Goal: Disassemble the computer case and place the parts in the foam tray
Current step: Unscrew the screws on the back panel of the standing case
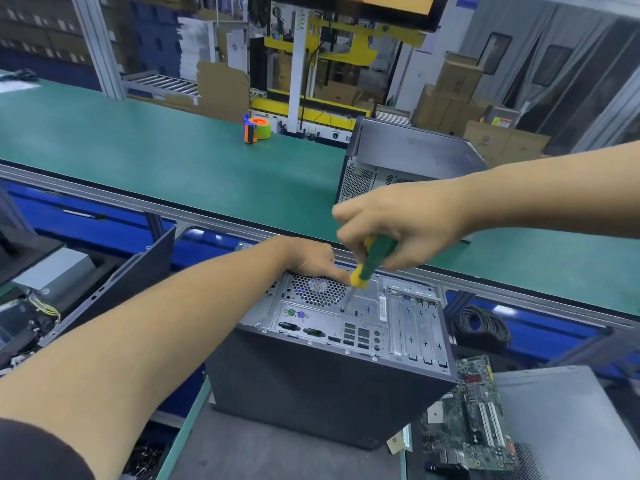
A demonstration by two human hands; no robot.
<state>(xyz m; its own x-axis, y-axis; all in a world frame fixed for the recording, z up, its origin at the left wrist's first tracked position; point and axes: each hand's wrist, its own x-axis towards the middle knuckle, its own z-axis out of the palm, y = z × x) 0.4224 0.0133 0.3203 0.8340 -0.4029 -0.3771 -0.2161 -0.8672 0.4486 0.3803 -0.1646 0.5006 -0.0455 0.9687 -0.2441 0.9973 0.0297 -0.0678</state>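
Note:
A dark grey computer case (311, 386) stands in front of me with its silver rear panel (349, 317) facing up. My left hand (311, 259) grips the far top edge of the case beside the round fan grille (317, 291). My right hand (401, 223) holds a green and yellow screwdriver (369, 266), whose tip meets a screw (343, 309) on the rear panel just right of the grille. No foam tray can be picked out with certainty.
A bare motherboard (474, 414) lies on a grey panel at the lower right. A second computer case (405, 157) stands on the green conveyor belt (173, 157). An orange and green tape dispenser (258, 129) sits farther back. Removed parts and cables (38, 313) lie at the left.

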